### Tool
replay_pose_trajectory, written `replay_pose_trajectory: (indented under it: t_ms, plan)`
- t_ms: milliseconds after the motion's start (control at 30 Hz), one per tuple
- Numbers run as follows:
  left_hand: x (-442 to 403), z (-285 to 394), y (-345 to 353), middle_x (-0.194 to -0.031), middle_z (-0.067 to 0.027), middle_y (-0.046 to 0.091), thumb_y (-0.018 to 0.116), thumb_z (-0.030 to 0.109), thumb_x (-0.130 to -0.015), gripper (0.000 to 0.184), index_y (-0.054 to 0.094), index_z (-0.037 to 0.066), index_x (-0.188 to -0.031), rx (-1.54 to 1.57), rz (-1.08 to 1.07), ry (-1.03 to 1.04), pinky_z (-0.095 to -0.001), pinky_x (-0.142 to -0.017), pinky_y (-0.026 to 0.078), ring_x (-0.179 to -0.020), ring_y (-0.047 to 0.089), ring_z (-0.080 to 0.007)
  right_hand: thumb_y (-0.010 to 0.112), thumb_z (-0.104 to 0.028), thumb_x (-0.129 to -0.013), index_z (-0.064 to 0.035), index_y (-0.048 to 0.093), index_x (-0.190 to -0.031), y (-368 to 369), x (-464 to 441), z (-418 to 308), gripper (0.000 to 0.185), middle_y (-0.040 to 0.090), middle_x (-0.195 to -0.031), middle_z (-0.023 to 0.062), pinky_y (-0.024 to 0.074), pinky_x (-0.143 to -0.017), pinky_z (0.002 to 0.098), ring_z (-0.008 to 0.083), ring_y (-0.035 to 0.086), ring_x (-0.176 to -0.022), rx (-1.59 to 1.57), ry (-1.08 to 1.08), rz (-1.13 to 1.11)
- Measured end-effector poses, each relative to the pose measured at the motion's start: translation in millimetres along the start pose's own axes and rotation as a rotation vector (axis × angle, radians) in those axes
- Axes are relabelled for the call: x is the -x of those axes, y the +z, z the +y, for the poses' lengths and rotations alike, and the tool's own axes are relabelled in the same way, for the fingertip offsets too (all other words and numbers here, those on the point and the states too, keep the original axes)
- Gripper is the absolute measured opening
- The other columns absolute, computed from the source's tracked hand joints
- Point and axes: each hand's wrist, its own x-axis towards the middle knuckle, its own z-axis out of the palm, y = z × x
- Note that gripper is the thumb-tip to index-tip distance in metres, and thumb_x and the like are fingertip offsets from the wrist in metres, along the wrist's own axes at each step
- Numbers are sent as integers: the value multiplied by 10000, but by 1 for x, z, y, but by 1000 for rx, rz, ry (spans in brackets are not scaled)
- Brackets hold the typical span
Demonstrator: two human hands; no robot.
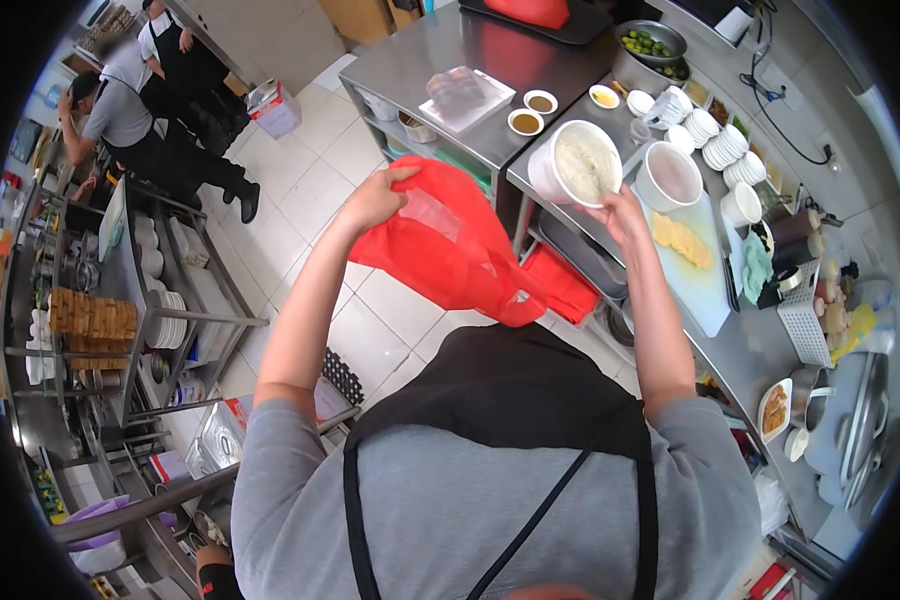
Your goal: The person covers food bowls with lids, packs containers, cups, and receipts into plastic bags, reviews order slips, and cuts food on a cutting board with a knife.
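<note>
My left hand (375, 202) is closed on the edge of a red plastic bag (425, 250), which hangs loosely over the floor in front of my apron. With its fingers at the rim, my right hand (622, 216) grips a white tub (547, 172), tilted so that pale powder shows inside. Just right of it a second white tub (673, 172) stands on the counter. Below that tub, yellow slices (681, 243) lie on a cutting board (708, 300). A knife (732, 284) rests along the board's right edge.
Two sauce bowls (525, 121) and a tray with a bagged item (455, 92) sit on the steel table (400, 65). Stacked white dishes (725, 148) line the counter's back. A metal rack (140, 320) stands left; several people (120, 95) are beyond it.
</note>
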Motion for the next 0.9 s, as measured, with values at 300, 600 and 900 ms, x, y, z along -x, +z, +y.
replay_pose_trajectory:
  t_ms: [300, 600, 900]
  plan:
    - [-81, 71, -31, -1082, -129, 558, 445, -51, -663, 591, 424, -3, -1252, 223, -137, 44, -263, -816, 438, -948, 557, -174, 444, 90, -713, -29, 308, -1258, 107, 6, 3, 574, 527, -1068, 158, 551, -637, 316, 236, 607, -859, -120, 35, -347]
    - [-105, 128, -31, -1095, -247, 542, 488, -1, -692, 564, 397, -36, -1248, -92, -249, 319, -293, -835, 426, -985, 563, -214, 519, -40, -761, -37, 466, -1162, 223, -112, 57, 405, 592, -993, 106, 457, -806, 313, 189, 570, -944, -153, 161, -393]
    - [-88, 121, -222, -1110, -82, 535, 428, -78, -701, 553, 415, -29, -1251, 302, 350, 439, -179, -754, 409, -868, 521, -71, 538, -55, -749, -37, 501, -1109, 308, -260, -6, 363, 596, -981, 120, 467, -759, 327, 202, 578, -908, 160, -43, -498]
